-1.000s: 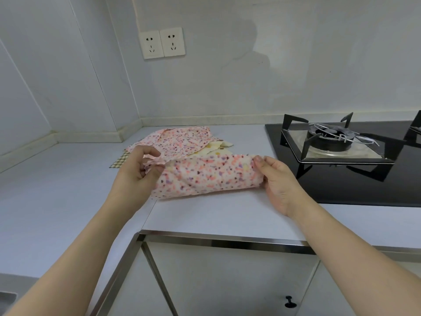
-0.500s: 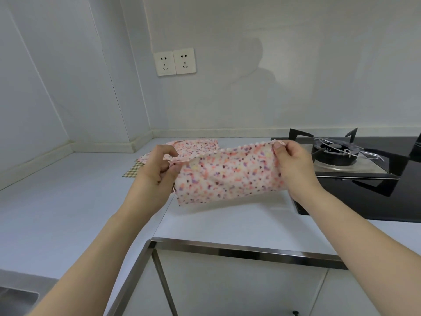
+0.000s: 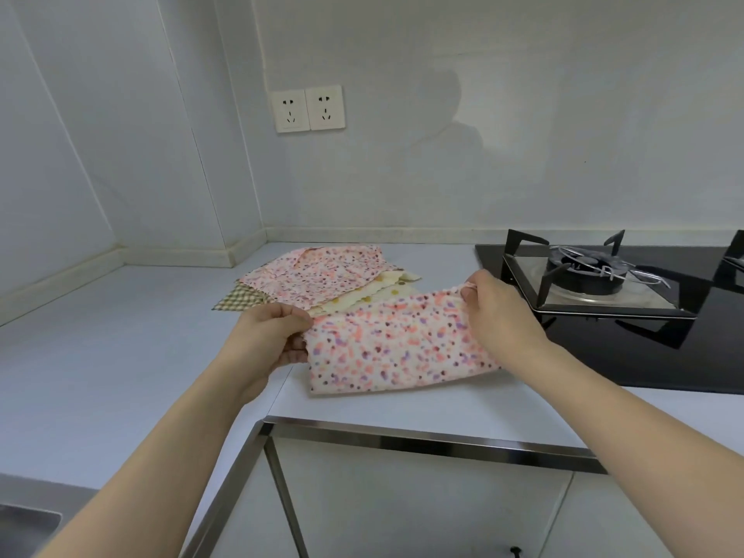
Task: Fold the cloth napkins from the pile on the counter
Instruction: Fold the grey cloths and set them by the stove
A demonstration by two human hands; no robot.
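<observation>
Just above the counter (image 3: 120,356), beside the gas hob (image 3: 604,292), the floral napkin (image 3: 394,348) has come back down from where it was held up half a second ago, its lower fold now about touching the surface. The left hand (image 3: 265,336) pinches its left end, the right hand (image 3: 499,312) pinches the top right corner. Looks like it's being laid flat for another fold, with the pile (image 3: 322,275) behind still waiting.

Pale counter (image 3: 120,356) bears napkin pile (image 3: 322,277), hob (image 3: 628,312).
</observation>
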